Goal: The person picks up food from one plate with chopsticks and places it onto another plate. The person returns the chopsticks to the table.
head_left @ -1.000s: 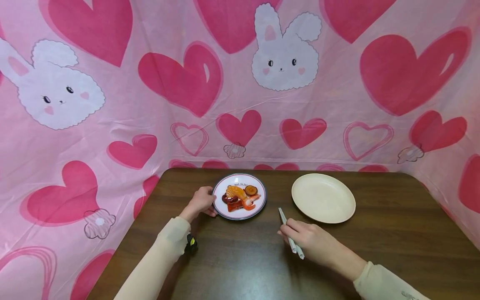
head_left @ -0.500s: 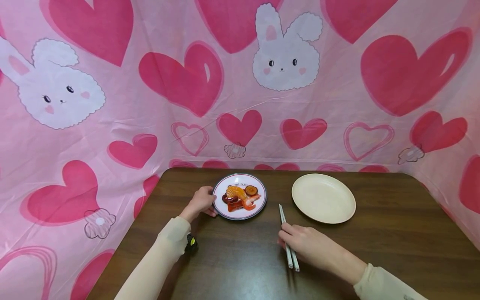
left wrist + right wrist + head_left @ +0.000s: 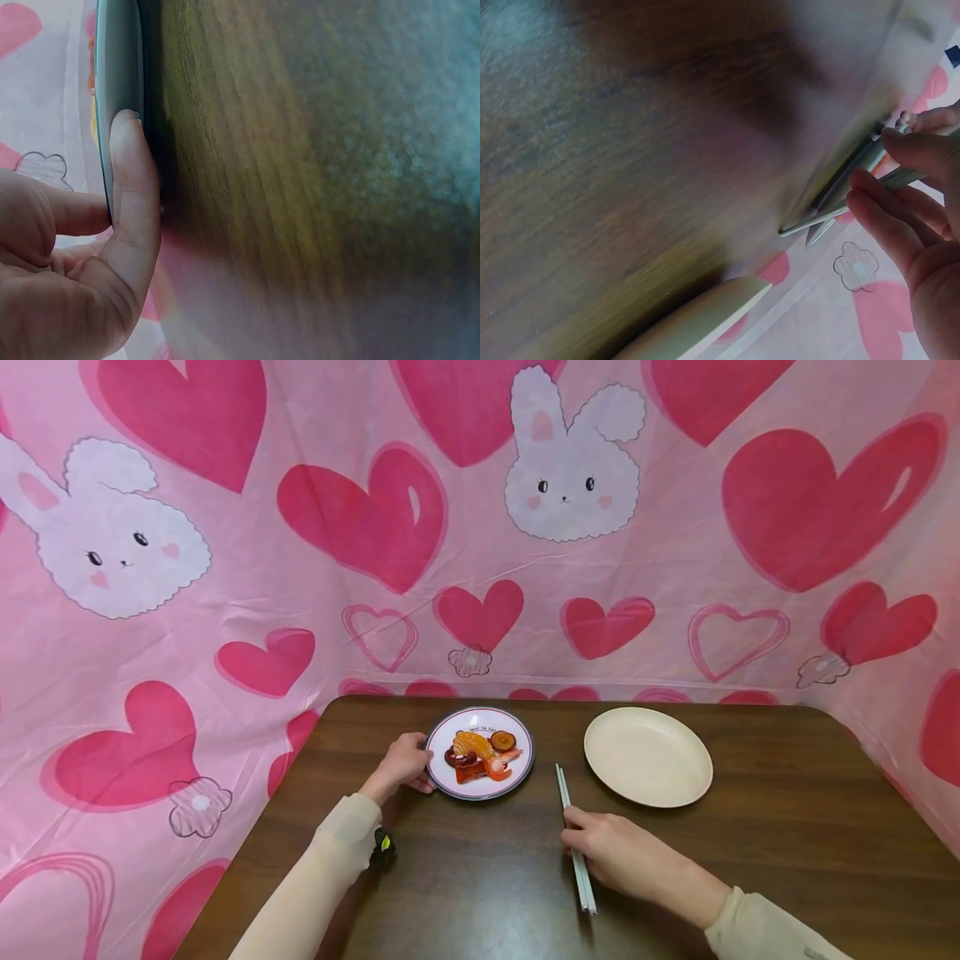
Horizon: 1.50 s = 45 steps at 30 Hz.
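Observation:
My left hand (image 3: 401, 762) grips the left rim of a round white plate (image 3: 453, 725) with a dark edge. In the left wrist view, the thumb meets the edge and a finger lies beneath the plate (image 3: 120, 60). Food pieces rest on it: a shrimp (image 3: 498, 768), an orange striped piece (image 3: 472, 743), a round brown-rimmed slice (image 3: 503, 741) and dark red pieces (image 3: 468, 771). My right hand (image 3: 618, 847) holds a pair of pale chopsticks (image 3: 582, 885), also in the right wrist view. Their thin ends point away from me, close together, between the two plates.
A beige oval plate (image 3: 648, 756) stands bare at the back right of the brown wooden table (image 3: 465, 877). Pink cloth (image 3: 480, 552) with hearts and rabbits hangs behind and at the sides. A small black object with a yellow-green mark (image 3: 383, 843) is at the left wrist.
The chopsticks have turned in my right hand; their thick ends swung toward me and left, and the thin ends moved slightly away. The left hand and both plates stay put.

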### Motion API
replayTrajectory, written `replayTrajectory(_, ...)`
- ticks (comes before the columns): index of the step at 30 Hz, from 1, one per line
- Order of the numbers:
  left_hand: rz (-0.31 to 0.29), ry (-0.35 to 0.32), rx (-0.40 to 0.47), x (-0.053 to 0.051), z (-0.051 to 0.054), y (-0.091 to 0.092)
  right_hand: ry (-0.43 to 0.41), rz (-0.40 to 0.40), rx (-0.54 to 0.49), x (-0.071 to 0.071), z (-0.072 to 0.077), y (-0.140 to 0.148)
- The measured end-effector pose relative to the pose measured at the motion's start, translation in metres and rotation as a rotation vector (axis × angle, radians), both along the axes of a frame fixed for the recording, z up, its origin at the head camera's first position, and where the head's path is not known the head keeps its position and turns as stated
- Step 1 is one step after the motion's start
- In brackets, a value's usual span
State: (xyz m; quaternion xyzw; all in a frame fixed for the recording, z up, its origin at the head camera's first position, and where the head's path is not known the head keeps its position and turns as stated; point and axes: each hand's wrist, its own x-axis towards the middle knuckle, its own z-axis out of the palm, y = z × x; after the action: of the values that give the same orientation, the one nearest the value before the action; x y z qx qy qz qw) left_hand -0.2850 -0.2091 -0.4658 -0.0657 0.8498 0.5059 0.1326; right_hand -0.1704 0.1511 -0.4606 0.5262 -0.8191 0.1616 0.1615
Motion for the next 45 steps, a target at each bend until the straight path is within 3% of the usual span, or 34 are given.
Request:
replayTrajectory(16,-0.006,0.010,0.002,0.000,-0.001,-0.001,0.074,-0.011,0.098,-0.001,-0.009,-0.001)
replayTrajectory(33,0.000,0.011,0.012,-0.001,-0.001,-0.001,0.064,-0.020,0.134,-0.002,-0.013,-0.005)
replayTrajectory(45,-0.001,-0.013,0.026,-0.003,0.001,0.000,-0.002,-0.036,0.134,-0.004,-0.016,-0.006)
